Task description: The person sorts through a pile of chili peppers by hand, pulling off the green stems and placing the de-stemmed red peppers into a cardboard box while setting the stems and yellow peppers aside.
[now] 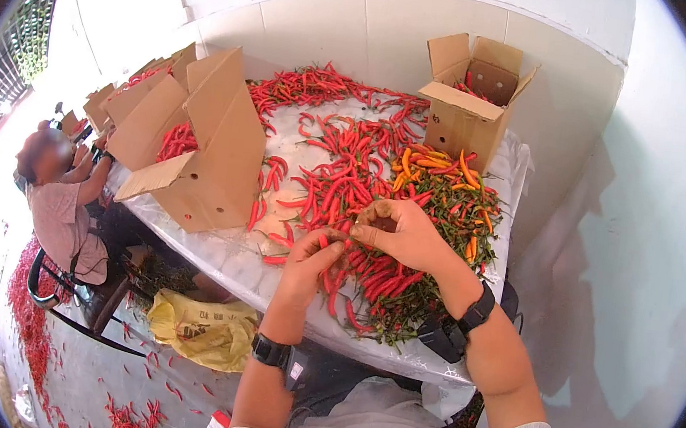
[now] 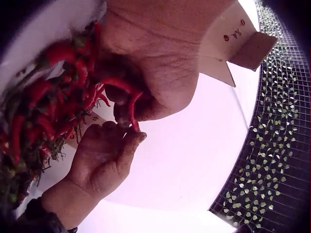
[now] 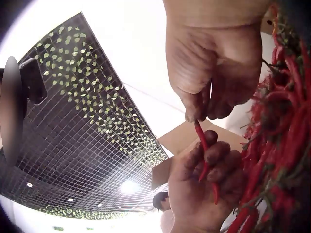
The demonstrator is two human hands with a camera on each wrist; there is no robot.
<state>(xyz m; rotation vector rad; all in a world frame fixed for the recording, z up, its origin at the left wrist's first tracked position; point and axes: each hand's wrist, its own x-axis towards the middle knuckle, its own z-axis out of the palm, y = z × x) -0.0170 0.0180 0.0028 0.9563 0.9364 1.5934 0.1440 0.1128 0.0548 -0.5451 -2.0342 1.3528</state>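
Note:
My left hand (image 1: 306, 267) curls its fingers round a red chili pepper (image 3: 202, 141), and a second red pepper (image 3: 215, 193) pokes out lower from the same grip. Thumb and fingertips of my right hand (image 1: 404, 234) pinch the stem end of the first pepper, as the right wrist view shows. Both hands meet above the table's near part, over a heap of red chili peppers (image 1: 337, 188). Right of that heap, a pile of green stems (image 1: 464, 218) lies close to my right forearm.
Orange peppers (image 1: 428, 160) lie by the stems. An open cardboard box (image 1: 461, 126) stands at the back right, a larger box (image 1: 228, 152) at left. Another person (image 1: 66, 218) sits at the left side. A yellow sack (image 1: 201, 329) and scattered peppers (image 1: 133, 422) are on the floor.

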